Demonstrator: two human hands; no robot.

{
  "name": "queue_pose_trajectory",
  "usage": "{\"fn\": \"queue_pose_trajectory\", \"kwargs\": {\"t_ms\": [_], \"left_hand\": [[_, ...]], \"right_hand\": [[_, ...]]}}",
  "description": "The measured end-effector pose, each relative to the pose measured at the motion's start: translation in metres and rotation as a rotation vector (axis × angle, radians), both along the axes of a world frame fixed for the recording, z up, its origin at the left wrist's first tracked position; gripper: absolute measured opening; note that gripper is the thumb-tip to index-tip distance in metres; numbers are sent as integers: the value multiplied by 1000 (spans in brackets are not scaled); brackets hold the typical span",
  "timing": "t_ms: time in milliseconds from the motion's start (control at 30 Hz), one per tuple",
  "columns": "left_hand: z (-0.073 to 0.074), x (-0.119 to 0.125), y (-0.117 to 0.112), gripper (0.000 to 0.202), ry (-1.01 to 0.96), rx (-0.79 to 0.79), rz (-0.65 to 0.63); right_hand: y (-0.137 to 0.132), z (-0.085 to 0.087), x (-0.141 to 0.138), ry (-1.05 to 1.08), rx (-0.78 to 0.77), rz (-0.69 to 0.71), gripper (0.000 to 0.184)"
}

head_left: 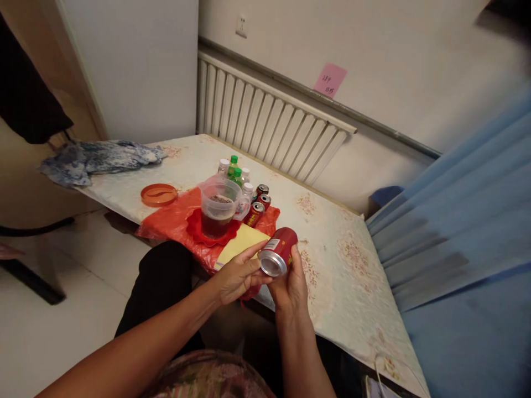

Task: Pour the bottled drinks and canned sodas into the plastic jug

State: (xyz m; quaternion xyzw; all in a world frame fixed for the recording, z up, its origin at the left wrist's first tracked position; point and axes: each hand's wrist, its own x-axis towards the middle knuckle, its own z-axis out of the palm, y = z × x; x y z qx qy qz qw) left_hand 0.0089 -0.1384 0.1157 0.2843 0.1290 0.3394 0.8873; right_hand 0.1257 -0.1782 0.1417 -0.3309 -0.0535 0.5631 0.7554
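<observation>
A red drink can lies tilted between both hands near the table's front edge, its silver bottom facing me. My left hand grips it from the left, thumb and fingers at the bottom end. Around its right side wraps my right hand, with part of the fingers hidden behind the can. Just beyond, a clear plastic pitcher with dark, foamy liquid stands on a red scalloped tray. Several opened cans are grouped right of the pitcher. A yellow cloth or paper lies beside my left hand.
Behind the pitcher stand several bottles with green or white caps. An orange lid and a crumpled patterned cloth lie to the left. Red plastic sheeting covers part of the table. A blue curtain hangs at right.
</observation>
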Motion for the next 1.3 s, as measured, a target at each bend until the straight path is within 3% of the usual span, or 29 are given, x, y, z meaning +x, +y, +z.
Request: {"fn": "queue_pose_trajectory", "kwargs": {"t_ms": [500, 733, 933, 1133, 1300], "left_hand": [[-10, 4, -3, 89, 165, 276, 156], [-11, 4, -4, 88, 355, 420, 267], [-26, 1, -2, 98, 372, 468, 284], [-37, -12, 7, 87, 594, 671, 283], [-37, -14, 13, 79, 624, 769, 266]], "right_hand": [[3, -5, -12, -30, 47, 2, 31], [5, -23, -15, -136, 86, -4, 40], [5, -36, -14, -330, 169, -21, 42], [3, -47, -8, -420, 241, 49, 47], [3, -54, -4, -548, 259, 77, 56]]}}
